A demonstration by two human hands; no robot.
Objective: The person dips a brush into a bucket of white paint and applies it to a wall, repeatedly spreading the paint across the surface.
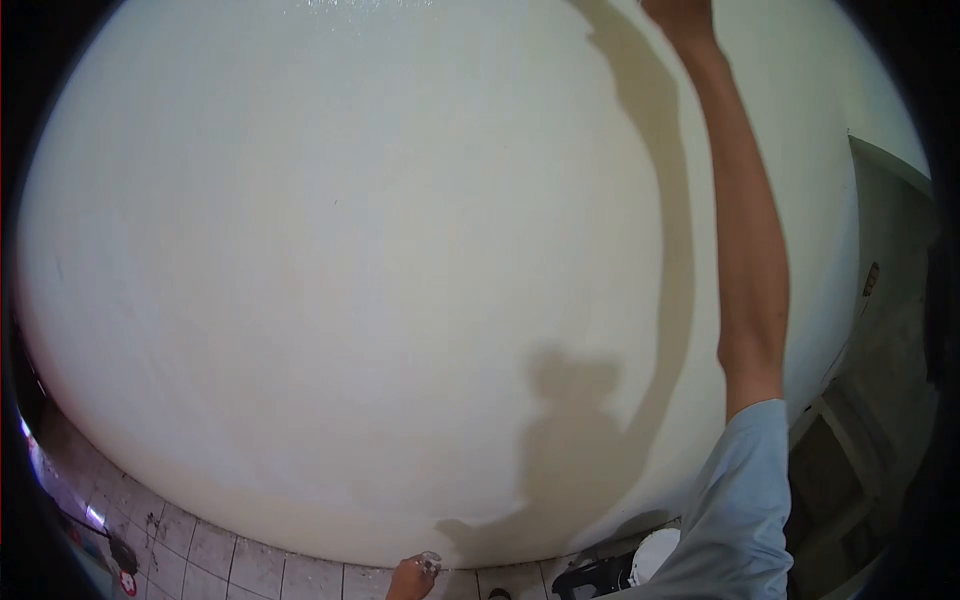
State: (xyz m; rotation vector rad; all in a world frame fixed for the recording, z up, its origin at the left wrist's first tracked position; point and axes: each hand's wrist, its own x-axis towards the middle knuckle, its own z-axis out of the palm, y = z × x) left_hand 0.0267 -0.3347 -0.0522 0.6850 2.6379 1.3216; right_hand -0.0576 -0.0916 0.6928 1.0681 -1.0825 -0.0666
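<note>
A broad cream wall (400, 250) fills most of the head view, with a wet-looking sheen along its top. My right arm stretches far up in front of it. Only part of my right hand (683, 20) shows at the top edge; the fingers, and anything in them, are out of frame. Low down near the foot of the wall, my left hand (407, 580) is closed around a small, shiny, greyish-white thing (429, 562) whose kind I cannot make out. A shadow of my head and raised arm falls on the wall.
Tiled floor (255, 567) runs along the wall's base. At the lower right stand a white bucket-like container (655, 553) and a black object (590, 580). A dim recess (890, 230) opens beyond the wall's right edge. Some clutter (120, 555) lies at the lower left.
</note>
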